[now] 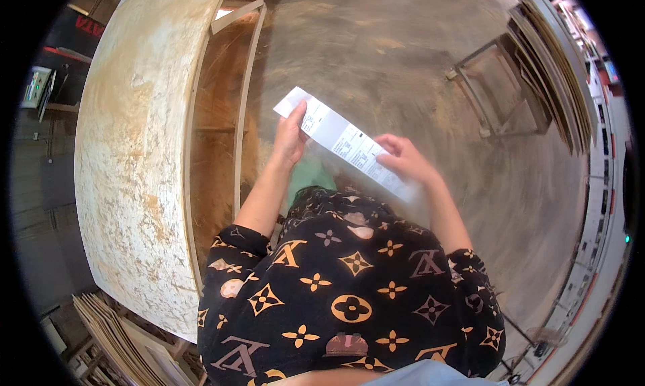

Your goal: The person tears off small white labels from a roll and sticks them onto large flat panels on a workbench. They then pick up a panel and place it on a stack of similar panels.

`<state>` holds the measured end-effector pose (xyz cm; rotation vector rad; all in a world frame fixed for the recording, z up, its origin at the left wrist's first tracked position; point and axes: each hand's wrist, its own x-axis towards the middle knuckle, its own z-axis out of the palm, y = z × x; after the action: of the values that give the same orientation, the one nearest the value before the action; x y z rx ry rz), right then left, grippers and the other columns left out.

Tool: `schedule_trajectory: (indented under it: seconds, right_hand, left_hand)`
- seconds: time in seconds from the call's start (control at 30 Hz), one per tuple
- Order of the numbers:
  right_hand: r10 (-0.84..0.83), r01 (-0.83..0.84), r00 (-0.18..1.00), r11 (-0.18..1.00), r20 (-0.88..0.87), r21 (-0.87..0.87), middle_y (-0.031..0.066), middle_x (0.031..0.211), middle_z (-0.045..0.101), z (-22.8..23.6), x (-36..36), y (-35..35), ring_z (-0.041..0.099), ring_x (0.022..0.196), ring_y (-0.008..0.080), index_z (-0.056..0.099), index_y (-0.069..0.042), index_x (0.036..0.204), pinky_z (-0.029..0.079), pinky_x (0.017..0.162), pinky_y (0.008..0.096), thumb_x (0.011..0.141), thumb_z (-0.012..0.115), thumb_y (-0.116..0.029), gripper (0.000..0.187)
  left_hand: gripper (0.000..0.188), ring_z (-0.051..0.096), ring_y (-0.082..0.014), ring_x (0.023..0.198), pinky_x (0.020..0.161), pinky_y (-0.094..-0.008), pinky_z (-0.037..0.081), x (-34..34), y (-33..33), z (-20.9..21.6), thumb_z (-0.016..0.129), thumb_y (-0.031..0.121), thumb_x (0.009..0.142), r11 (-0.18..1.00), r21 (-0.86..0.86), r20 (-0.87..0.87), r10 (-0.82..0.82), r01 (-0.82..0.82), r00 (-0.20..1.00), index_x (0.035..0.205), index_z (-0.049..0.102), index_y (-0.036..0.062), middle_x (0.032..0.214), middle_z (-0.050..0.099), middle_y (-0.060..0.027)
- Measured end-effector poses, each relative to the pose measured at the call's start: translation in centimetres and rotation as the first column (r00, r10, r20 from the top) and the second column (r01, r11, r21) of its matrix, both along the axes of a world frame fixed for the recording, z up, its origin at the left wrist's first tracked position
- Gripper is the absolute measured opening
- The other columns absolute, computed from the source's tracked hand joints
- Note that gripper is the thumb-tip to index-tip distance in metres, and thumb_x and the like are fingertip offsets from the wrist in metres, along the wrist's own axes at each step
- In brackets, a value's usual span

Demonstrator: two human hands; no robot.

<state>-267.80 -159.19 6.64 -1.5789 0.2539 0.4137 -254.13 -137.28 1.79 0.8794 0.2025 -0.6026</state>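
Strip of printed white paper (334,133) is above the floor (376,57), in front of the person's torso and right of the large worn table (138,151). The left hand (290,137) pinches it near its blank end, thumb on top; the right hand (403,159) is half curled over the lower part, and whether it grips I cannot tell. Picking up and opening out look done; setting down is left. Its long axis slants from upper left to lower right, print facing up.
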Motion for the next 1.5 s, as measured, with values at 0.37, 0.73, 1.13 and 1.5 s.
schedule_trajectory:
  seconds: [0.37,0.73,1.13,1.5]
  right_hand:
    - [-0.199,0.205,0.959,0.979,0.203,-0.010,0.0048,0.081,0.064,-1.8,33.8,-4.2,0.058,0.071,0.0073,0.056,0.001,0.103,0.046,0.062,0.0206,0.078,0.057,-0.004,0.025]
    - [-0.238,0.253,0.935,0.967,0.264,-0.023,0.0052,0.081,0.063,-4.8,57.5,-15.1,0.058,0.071,0.0071,0.057,0.003,0.102,0.046,0.061,0.0203,0.079,0.057,-0.003,0.023]
    - [-0.025,0.158,0.883,0.956,0.468,-0.247,0.0071,0.099,0.060,-2.5,90.3,-27.4,0.057,0.084,0.0156,0.059,-0.004,0.103,0.045,0.075,0.0279,0.075,0.064,-0.013,0.030]
    - [0.203,0.124,0.728,0.900,0.654,-0.417,0.0107,0.085,0.063,0.9,120.3,-27.5,0.060,0.082,0.0239,0.064,-0.003,0.084,0.046,0.075,0.0312,0.072,0.064,-0.010,0.014]
  left_hand:
    - [0.071,0.049,-0.0202,0.103,0.078,-0.0356,0.045,28.2,-7.7,0.7,0.057,0.014,0.083,0.945,0.208,0.131,0.231,-0.254,0.964,0.136,0.010,0.0170,0.118,0.046,-0.0108]
    - [0.038,0.056,-0.0077,0.075,0.061,-0.0192,0.040,56.2,-18.4,-0.9,0.061,0.016,0.080,0.980,0.169,0.068,-0.120,0.107,0.990,0.116,0.049,0.0076,0.091,0.060,0.0010]
    - [0.020,0.055,-0.0069,0.068,0.059,-0.0196,0.043,81.8,-30.3,1.0,0.063,0.012,0.078,0.873,0.417,0.392,0.077,-0.252,0.917,0.095,0.059,0.0014,0.079,0.061,-0.0015]
    - [0.017,0.057,-0.0114,0.057,0.052,-0.0256,0.043,107.8,-33.3,2.8,0.066,0.019,0.075,0.661,0.617,0.703,-0.217,-0.428,0.677,0.078,0.063,0.0026,0.066,0.062,-0.0085]
